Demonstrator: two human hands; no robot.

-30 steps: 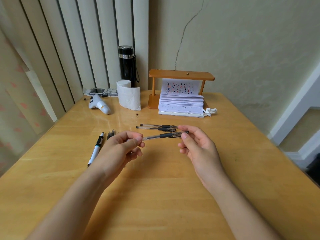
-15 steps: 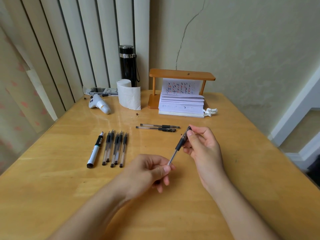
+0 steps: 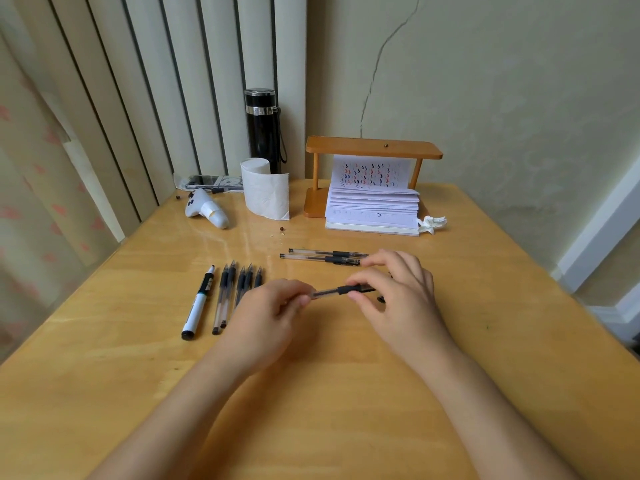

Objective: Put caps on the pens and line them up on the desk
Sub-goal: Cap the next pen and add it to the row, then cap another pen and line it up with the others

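Item in hand: I am holding one gel pen point(image 3: 341, 291) level above the wooden desk point(image 3: 346, 393), my left hand point(image 3: 268, 315) pinching its clear barrel end, my right hand point(image 3: 398, 292) pinching its black grip end; whether its cap is seated, I cannot tell. Items lying behind my right hand: two gel pens point(image 3: 322, 257) lying side by side, crosswise. Items lying to my left: a row of gel pens point(image 3: 239, 289), parallel, with a white marker point(image 3: 199, 303) lying beside them. Far edge: paper stack point(image 3: 372, 209) sitting under a small wooden rack point(image 3: 374, 148), tissue roll point(image 3: 266, 192), black flask point(image 3: 262, 128)
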